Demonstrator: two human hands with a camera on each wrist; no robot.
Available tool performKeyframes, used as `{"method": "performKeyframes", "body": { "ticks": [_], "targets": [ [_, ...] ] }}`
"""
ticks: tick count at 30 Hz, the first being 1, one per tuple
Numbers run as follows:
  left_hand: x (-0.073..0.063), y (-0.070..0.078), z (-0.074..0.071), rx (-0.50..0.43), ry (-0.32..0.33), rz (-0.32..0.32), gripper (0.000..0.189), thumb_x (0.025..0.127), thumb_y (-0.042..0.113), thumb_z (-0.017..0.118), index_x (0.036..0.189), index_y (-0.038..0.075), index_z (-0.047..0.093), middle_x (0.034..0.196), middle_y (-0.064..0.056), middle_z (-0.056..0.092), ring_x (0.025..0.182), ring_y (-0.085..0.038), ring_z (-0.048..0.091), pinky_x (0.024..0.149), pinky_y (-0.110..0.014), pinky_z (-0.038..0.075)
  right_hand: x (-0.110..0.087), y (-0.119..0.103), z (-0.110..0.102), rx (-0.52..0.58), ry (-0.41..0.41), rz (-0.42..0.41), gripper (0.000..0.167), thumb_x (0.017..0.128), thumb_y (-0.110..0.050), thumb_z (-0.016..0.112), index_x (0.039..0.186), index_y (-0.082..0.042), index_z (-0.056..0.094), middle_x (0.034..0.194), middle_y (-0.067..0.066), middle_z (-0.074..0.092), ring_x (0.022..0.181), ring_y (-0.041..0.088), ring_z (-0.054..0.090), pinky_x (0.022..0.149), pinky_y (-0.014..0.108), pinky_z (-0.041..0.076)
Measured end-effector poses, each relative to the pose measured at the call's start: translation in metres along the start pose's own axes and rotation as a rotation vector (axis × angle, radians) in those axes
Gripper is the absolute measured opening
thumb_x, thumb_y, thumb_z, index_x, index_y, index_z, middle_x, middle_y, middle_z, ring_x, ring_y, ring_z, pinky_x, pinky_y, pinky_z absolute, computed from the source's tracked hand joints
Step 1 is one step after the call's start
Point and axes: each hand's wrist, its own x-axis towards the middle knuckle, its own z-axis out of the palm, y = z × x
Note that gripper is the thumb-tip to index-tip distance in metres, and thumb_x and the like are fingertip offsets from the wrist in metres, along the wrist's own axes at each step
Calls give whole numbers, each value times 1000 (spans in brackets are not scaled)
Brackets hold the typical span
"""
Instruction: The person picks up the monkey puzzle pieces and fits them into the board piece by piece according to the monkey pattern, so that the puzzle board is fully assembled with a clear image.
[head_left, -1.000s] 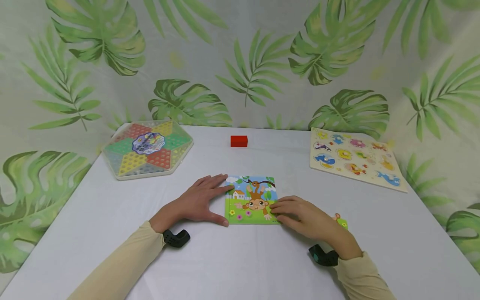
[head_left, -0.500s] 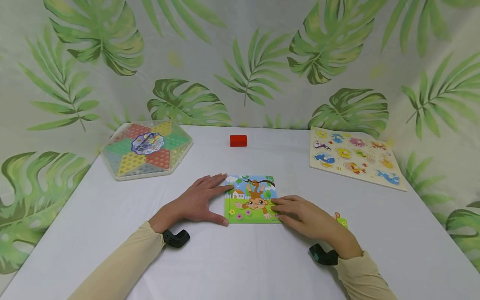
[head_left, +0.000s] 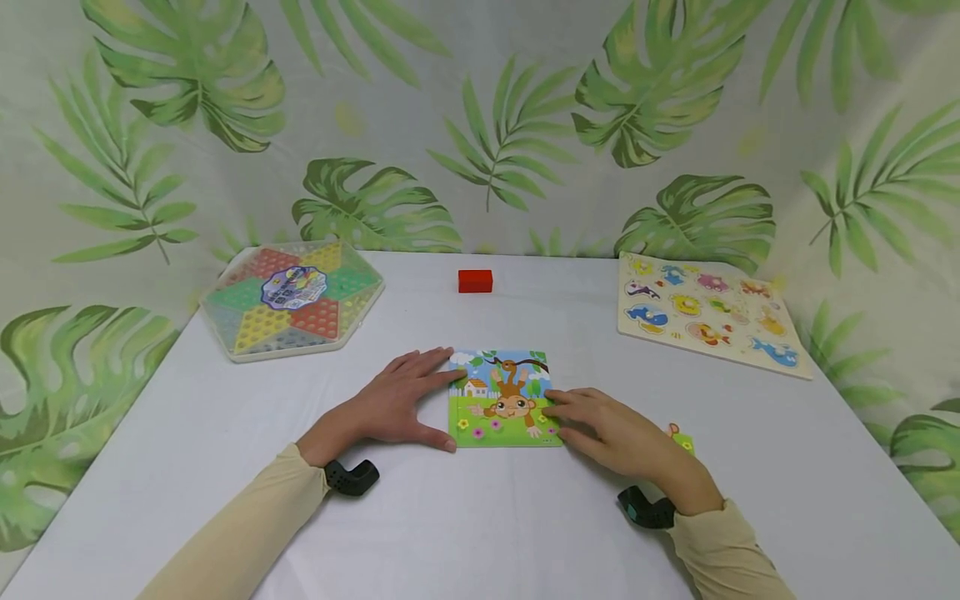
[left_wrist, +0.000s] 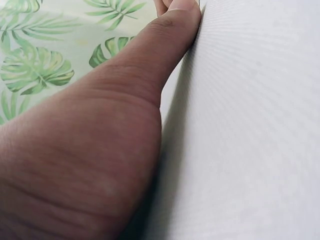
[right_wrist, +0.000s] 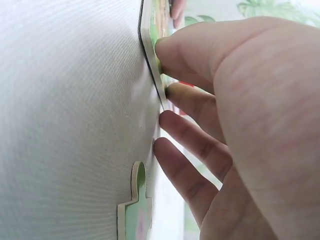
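Observation:
A square jigsaw puzzle (head_left: 502,417) with a monkey picture lies flat in the middle of the table. My left hand (head_left: 401,398) rests at its left side, fingers extended and thumb spread, fingertips over the left edge. In the left wrist view the thumb (left_wrist: 165,35) lies along the white cloth. My right hand (head_left: 615,433) touches the puzzle's right edge, its fingers loosely bent. The right wrist view shows the right thumb (right_wrist: 180,50) on the puzzle's edge (right_wrist: 150,50), other fingers alongside. A loose puzzle piece (head_left: 682,440) lies partly hidden behind the right hand.
A hexagonal Chinese checkers board (head_left: 247,296) stands at the back left. A red block (head_left: 476,282) sits at the back middle, and a wooden knob puzzle board (head_left: 675,325) with sea animals lies at the back right. A leaf-print cloth (head_left: 517,108) hangs behind the table.
The right hand's fingertips have shifted slightly along the puzzle's right edge and spread a little. The left hand and the puzzle stay in place.

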Motion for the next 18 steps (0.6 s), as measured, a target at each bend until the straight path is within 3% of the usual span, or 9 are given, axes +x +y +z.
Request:
{"method": "performKeyframes", "body": {
  "ticks": [18],
  "targets": [
    [0,0,0,-1,3,2,104,75,77,74,159,26,42,172,-7,23,159,-25,20,128,-52,17,-1,-1,-2,-8,-8,4,43,103,-21,64,144,-7,61,155,7,53,143,30,48,114,51,44]
  ]
}}
